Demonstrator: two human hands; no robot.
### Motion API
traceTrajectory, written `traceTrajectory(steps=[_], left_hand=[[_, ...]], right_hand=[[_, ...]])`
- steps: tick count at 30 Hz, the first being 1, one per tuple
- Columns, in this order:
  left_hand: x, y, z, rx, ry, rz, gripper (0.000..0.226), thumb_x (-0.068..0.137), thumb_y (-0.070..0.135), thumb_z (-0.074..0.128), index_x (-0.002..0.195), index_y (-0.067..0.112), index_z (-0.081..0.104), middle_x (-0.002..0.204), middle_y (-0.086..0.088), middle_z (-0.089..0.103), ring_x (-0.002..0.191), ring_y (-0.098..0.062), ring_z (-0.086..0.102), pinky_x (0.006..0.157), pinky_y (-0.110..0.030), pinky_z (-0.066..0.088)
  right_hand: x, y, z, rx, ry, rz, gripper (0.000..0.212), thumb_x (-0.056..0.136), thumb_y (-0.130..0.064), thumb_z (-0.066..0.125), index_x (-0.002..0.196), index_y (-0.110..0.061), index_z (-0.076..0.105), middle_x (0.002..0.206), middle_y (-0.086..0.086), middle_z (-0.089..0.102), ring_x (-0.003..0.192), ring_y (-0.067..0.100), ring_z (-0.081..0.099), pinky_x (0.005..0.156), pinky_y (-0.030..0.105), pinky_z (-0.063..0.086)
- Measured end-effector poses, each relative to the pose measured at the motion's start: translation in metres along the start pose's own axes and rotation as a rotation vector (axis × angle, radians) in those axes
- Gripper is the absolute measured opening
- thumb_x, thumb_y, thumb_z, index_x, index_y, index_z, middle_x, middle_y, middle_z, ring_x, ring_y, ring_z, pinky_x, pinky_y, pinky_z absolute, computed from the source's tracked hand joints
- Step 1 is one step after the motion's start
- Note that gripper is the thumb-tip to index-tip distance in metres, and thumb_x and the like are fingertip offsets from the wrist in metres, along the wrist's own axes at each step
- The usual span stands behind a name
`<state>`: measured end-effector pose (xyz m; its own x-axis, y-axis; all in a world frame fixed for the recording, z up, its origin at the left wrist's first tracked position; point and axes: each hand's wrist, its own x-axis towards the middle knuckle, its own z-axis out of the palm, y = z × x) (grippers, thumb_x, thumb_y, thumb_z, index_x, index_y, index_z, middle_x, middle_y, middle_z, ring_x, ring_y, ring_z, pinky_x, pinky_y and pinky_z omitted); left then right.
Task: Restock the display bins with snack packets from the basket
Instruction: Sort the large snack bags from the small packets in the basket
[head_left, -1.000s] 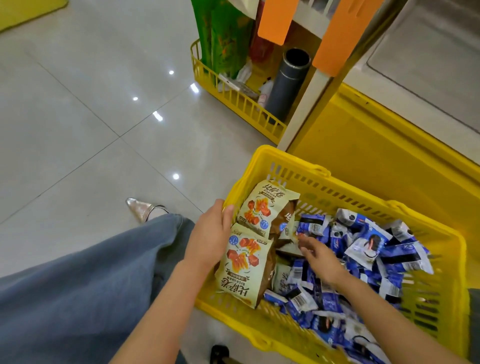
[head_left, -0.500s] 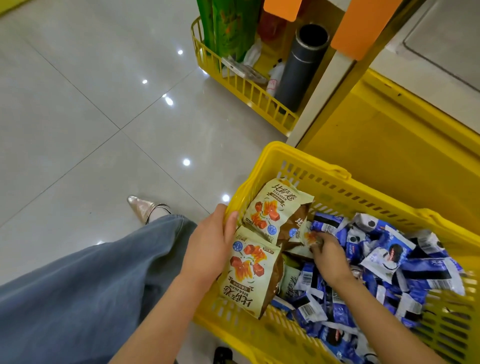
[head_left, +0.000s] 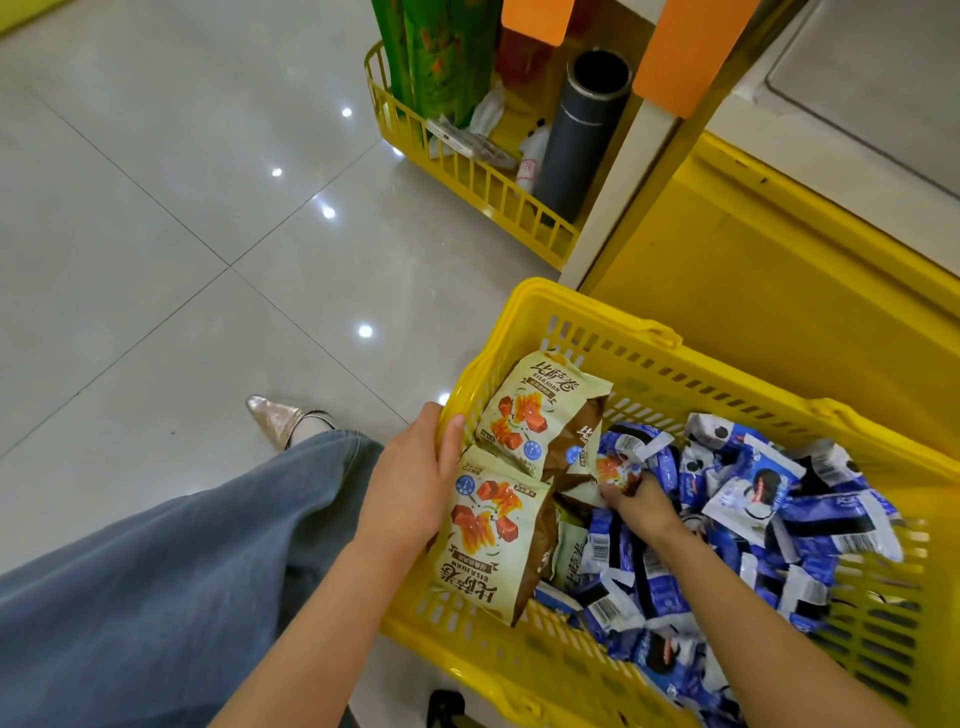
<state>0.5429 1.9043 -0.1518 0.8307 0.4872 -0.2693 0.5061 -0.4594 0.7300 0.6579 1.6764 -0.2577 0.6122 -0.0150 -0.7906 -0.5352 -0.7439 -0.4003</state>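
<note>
Single view only, worn on the head, wide-angle, aimed forward and steeply down. Close above the yellow basket (head_left: 524, 332) at lower right, near enough to read packet print. Left hand (head_left: 415, 478) and right hand (head_left: 641, 501) reaching in from the bottom edge. Tiled floor (head_left: 156, 234) across the left half, yellow display stand (head_left: 753, 312) at upper right.

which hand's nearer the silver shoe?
Left. The left hand is at the left rim of the basket, right of the silver shoe; the right hand pinches a small packet farther right.
</note>
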Motion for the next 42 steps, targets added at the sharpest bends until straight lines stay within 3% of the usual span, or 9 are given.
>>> traceTrajectory(steps=[9, 15, 19, 23, 27, 30, 36, 39, 42], left_hand=[[0.002, -0.002, 0.000, 0.025, 0.022, 0.020, 0.038, 0.087, 0.056, 0.022, 0.088, 0.024, 0.041, 0.066, 0.007, 0.051, 0.057, -0.003, 0.051, 0.047, -0.012, 0.036], [0.002, -0.002, 0.000, 0.022, 0.013, 0.018, 0.038, 0.089, 0.055, 0.023, 0.090, 0.022, 0.043, 0.070, 0.005, 0.053, 0.062, -0.006, 0.054, 0.050, -0.018, 0.033], [0.002, -0.001, 0.000, 0.019, 0.014, 0.009, 0.036, 0.092, 0.053, 0.025, 0.090, 0.022, 0.043, 0.073, 0.003, 0.055, 0.064, -0.008, 0.056, 0.051, -0.019, 0.035], [0.003, 0.001, -0.001, 0.016, -0.004, 0.009, 0.035, 0.093, 0.052, 0.025, 0.097, 0.022, 0.044, 0.079, 0.001, 0.058, 0.070, -0.010, 0.058, 0.054, -0.024, 0.043], [0.001, 0.006, -0.004, 0.129, 0.023, 0.043, 0.035, 0.098, 0.039, 0.031, 0.123, 0.017, 0.042, 0.111, 0.000, 0.052, 0.096, -0.013, 0.052, 0.081, -0.029, 0.045], [-0.009, 0.022, -0.003, 0.237, 0.181, 0.283, 0.036, 0.096, 0.026, 0.045, 0.128, 0.009, 0.045, 0.125, -0.008, 0.046, 0.115, -0.021, 0.042, 0.098, -0.033, 0.034], [-0.035, 0.056, 0.014, -0.003, -0.446, 0.380, 0.083, 0.072, 0.057, 0.068, 0.136, 0.048, 0.015, 0.141, 0.020, 0.024, 0.130, 0.001, 0.020, 0.110, -0.029, 0.022], [-0.042, 0.065, 0.014, -0.116, -0.446, 0.320, 0.086, 0.057, 0.061, 0.074, 0.125, 0.058, 0.021, 0.125, 0.025, 0.042, 0.118, 0.002, 0.041, 0.102, -0.029, 0.039], [-0.046, 0.075, 0.006, -0.426, -0.356, 0.202, 0.067, 0.051, 0.056, 0.077, 0.107, 0.050, 0.042, 0.102, 0.023, 0.062, 0.091, 0.005, 0.061, 0.079, -0.022, 0.053]], right_hand=[[0.000, 0.000, -0.004, 0.235, -0.074, 0.223, 0.074, 0.084, -0.046, 0.063, 0.136, 0.002, 0.040, 0.134, 0.022, 0.050, 0.122, 0.038, 0.049, 0.103, 0.048, 0.041], [-0.010, 0.005, 0.007, 0.268, 0.118, -0.019, 0.031, 0.083, -0.029, 0.070, 0.102, -0.010, 0.056, 0.110, 0.015, 0.064, 0.088, 0.023, 0.057, 0.081, 0.035, 0.047], [-0.023, 0.013, 0.005, 0.134, 0.249, -0.127, 0.046, 0.083, -0.031, 0.069, 0.116, -0.003, 0.054, 0.105, 0.013, 0.065, 0.100, 0.031, 0.062, 0.083, 0.038, 0.050], [-0.048, 0.018, -0.011, -0.071, 0.306, -0.312, 0.045, 0.085, -0.035, 0.066, 0.114, -0.004, 0.052, 0.085, 0.006, 0.066, 0.070, 0.018, 0.060, 0.053, 0.025, 0.047], [-0.083, 0.020, -0.034, -0.367, 0.344, -0.494, 0.028, 0.089, -0.041, 0.059, 0.099, -0.019, 0.047, 0.072, -0.012, 0.056, 0.058, 0.002, 0.052, 0.043, 0.016, 0.035], [-0.115, 0.009, -0.051, -0.521, 0.350, -0.623, 0.026, 0.087, -0.048, 0.058, 0.099, -0.028, 0.046, 0.073, -0.018, 0.053, 0.061, -0.001, 0.052, 0.045, 0.015, 0.035], [-0.168, -0.051, -0.089, -0.507, 0.125, -0.906, 0.026, 0.077, -0.047, 0.068, 0.095, -0.033, 0.055, 0.083, -0.021, 0.061, 0.079, 0.000, 0.060, 0.069, 0.022, 0.050], [-0.189, -0.077, -0.099, -0.321, -0.072, -0.993, 0.027, 0.073, -0.047, 0.067, 0.095, -0.033, 0.060, 0.091, -0.019, 0.067, 0.085, -0.001, 0.064, 0.073, 0.018, 0.052], [-0.198, -0.090, -0.098, -0.052, -0.078, -1.016, 0.035, 0.071, -0.045, 0.065, 0.104, -0.035, 0.058, 0.102, -0.019, 0.066, 0.095, -0.001, 0.063, 0.074, 0.016, 0.053]])
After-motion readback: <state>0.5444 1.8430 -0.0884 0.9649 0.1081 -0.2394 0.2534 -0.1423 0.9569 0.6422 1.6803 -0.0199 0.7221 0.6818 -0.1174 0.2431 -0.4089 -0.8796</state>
